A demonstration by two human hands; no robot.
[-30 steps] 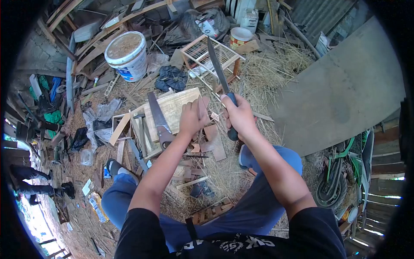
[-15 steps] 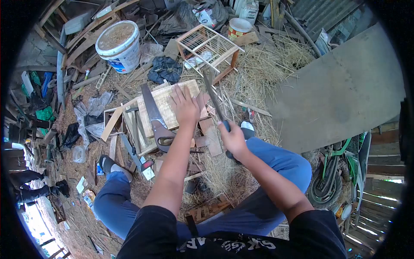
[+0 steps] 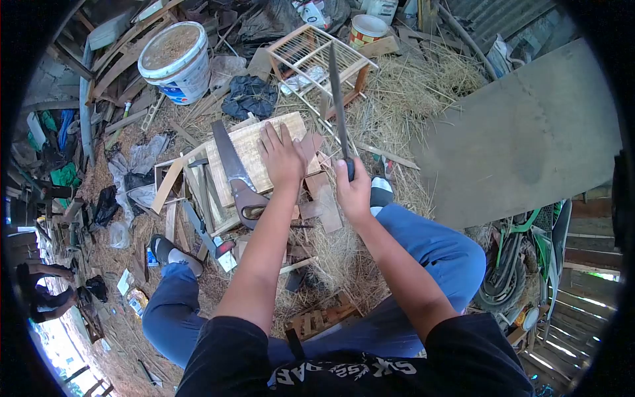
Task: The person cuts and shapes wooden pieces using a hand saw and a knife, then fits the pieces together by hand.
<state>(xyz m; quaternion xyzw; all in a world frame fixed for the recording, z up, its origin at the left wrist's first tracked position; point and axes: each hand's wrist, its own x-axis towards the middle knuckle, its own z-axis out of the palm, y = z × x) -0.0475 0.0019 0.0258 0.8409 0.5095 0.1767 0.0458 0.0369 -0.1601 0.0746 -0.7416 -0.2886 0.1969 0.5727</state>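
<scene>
Largest thing in view: a flat grey sheet [image 3: 522, 132] on the ground to the right, well apart from both hands. Next, a slatted wooden frame [image 3: 319, 59] ahead, and a white bucket [image 3: 173, 59] filled to near the rim, ahead and to the left. Pale wooden board [image 3: 254, 162] lies before the person, tilted in view. Left hand [image 3: 284, 157] palm down on its right part, fingers spread and extended over the surface, gripping nothing visible. Long-bladed knife [image 3: 338, 99] in the right hand [image 3: 352, 188], fingers closed round the dark handle just below the blade; blade rises beyond the fingers, point away from the person, crossing the frame in view; true gap cannot be told. Handsaw [image 3: 230, 155] on the board, left of the left hand's fingers and apart from them, its brown handle close to the left forearm. Hammer [image 3: 213, 188] farther left, beside the saw. Smallest noted: a thin brown wood piece [image 3: 311, 143] at the left hand's thumb side; whether the thumb presses it, cannot tell.
</scene>
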